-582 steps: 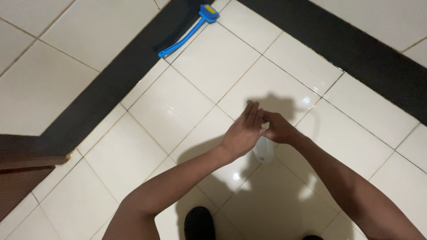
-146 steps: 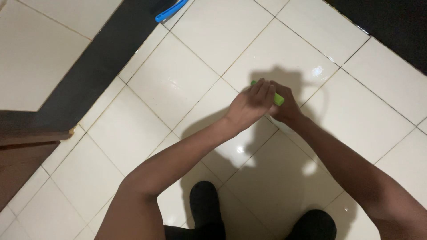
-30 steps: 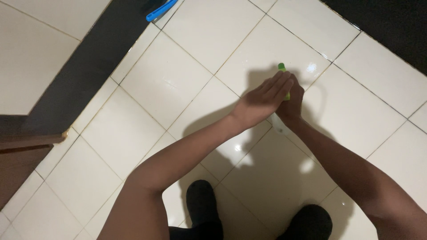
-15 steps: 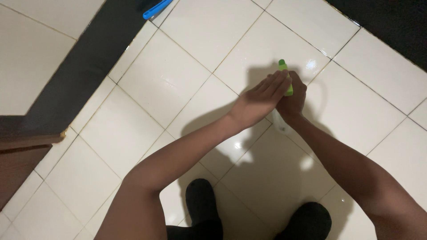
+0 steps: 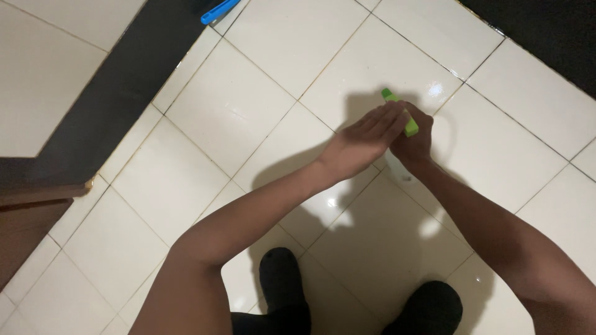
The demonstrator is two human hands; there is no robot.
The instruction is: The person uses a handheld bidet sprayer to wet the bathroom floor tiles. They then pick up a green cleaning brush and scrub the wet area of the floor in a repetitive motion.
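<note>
My right hand [image 5: 417,138] is closed around a small bright green bar-shaped object [image 5: 402,114], whose two ends stick out past the fingers. My left hand [image 5: 363,140] lies flat with fingers straight and together, its fingertips pressed against the green object and the right hand. Both hands are held out in front of me above the white tiled floor [image 5: 261,105]. What kind of thing the green object is I cannot tell.
A black tile strip [image 5: 118,93] runs diagonally at the left, and a dark area [image 5: 546,31] fills the top right. A blue plastic object [image 5: 218,12] lies at the top edge. A brown wooden edge [image 5: 31,198] is at the left. My dark shoes [image 5: 282,285] are below.
Over the last second my joined hands have stayed almost in place. The left hand's fingers have slid slightly along the green object, which remains held.
</note>
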